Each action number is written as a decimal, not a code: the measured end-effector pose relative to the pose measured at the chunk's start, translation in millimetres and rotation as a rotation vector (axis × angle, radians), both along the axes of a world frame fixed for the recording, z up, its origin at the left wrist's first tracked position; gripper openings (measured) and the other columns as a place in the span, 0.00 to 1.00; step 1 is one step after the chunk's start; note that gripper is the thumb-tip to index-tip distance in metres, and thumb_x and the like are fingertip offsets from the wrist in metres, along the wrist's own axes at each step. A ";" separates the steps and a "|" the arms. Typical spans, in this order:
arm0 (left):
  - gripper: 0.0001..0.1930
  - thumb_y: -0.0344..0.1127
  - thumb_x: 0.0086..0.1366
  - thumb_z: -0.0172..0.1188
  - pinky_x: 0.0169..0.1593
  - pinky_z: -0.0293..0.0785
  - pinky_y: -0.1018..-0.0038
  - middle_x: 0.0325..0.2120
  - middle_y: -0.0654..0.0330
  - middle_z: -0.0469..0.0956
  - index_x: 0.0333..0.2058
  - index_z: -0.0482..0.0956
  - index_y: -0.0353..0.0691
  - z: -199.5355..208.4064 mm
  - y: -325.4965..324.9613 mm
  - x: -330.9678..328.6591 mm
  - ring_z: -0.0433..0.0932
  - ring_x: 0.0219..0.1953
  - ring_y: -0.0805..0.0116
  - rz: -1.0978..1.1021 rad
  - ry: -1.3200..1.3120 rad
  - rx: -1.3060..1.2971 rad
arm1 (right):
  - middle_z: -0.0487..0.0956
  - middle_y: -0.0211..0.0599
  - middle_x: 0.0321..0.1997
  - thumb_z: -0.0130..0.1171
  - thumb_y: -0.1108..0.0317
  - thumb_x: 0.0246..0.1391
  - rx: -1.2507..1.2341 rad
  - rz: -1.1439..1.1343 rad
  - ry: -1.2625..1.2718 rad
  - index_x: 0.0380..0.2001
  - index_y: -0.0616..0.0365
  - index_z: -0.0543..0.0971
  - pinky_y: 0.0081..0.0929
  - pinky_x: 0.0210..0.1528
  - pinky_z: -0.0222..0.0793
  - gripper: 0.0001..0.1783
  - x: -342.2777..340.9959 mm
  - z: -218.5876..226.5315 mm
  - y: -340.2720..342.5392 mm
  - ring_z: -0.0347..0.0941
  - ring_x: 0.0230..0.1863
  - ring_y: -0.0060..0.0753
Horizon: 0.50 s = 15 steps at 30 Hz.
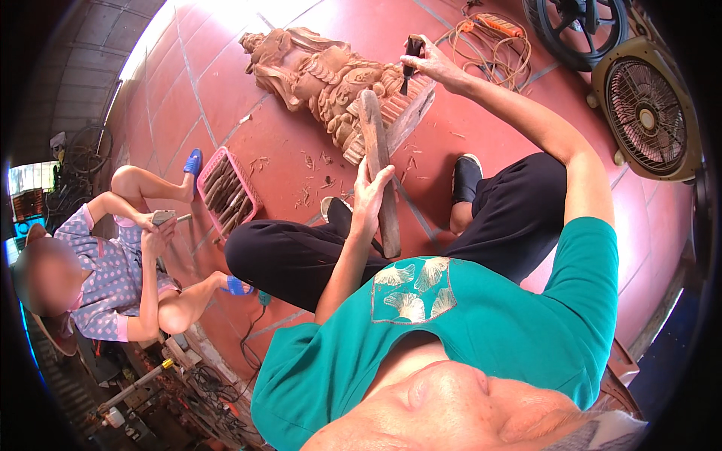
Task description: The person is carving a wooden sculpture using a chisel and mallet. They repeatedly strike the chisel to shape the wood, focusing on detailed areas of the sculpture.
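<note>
A reddish-brown wooden carving (320, 79) with deep relief figures lies on the tiled floor in front of me, a pale flat face at its near right end. My left hand (368, 197) is closed around a long, worn wooden bar (382, 180), held upright over my lap; its far end overlaps the carving's near edge in view. Beside the carving's right end, my right hand (435, 64) grips a short dark tool (411, 60) with its narrow tip downward. Whether the tip touches the wood I cannot tell, nor the tool's exact kind.
Wood chips (325, 182) are scattered near the carving. A pink basket (253, 179) of wooden-handled tools stands left, beside a seated person (113, 278) holding a phone. An orange power strip (500, 25) with coiled cable, a box fan (645, 113) and a wheel (579, 64) are at far right.
</note>
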<state>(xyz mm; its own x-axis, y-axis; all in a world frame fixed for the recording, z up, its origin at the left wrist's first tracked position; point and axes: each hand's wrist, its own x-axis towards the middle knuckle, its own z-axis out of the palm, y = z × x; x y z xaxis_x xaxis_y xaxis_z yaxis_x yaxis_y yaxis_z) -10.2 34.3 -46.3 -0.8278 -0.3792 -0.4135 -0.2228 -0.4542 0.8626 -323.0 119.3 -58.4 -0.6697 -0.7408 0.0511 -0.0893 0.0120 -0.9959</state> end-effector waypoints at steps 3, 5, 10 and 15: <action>0.24 0.38 0.65 0.66 0.25 0.75 0.77 0.26 0.65 0.75 0.57 0.68 0.40 1.6 0.6 0.9 0.76 0.23 0.76 0.009 -0.005 0.007 | 0.71 0.36 0.44 0.63 0.57 0.63 0.025 -0.008 -0.020 0.58 0.61 0.61 0.28 0.46 0.76 0.31 -1.2 -1.3 -1.8 0.73 0.43 0.26; 0.24 0.37 0.65 0.65 0.25 0.75 0.77 0.26 0.65 0.75 0.56 0.68 0.41 2.2 0.5 1.9 0.76 0.23 0.76 0.014 -0.019 0.001 | 0.71 0.35 0.45 0.63 0.57 0.63 0.038 -0.006 -0.040 0.58 0.60 0.62 0.27 0.46 0.77 0.30 3.3 3.3 -2.2 0.74 0.44 0.25; 0.23 0.37 0.65 0.65 0.24 0.75 0.77 0.25 0.65 0.76 0.56 0.69 0.41 0.2 -0.5 1.0 0.76 0.23 0.76 -0.001 -0.034 -0.007 | 0.72 0.33 0.44 0.64 0.59 0.62 -0.014 0.009 -0.070 0.58 0.55 0.64 0.25 0.44 0.78 0.28 2.4 -2.3 -5.1 0.75 0.43 0.23; 0.23 0.37 0.65 0.65 0.25 0.75 0.77 0.25 0.65 0.76 0.56 0.69 0.41 2.4 0.4 1.8 0.76 0.22 0.76 0.016 -0.032 -0.004 | 0.76 0.30 0.42 0.66 0.60 0.60 -0.021 -0.011 -0.065 0.54 0.51 0.69 0.27 0.42 0.80 0.24 5.8 -5.7 -7.8 0.77 0.43 0.23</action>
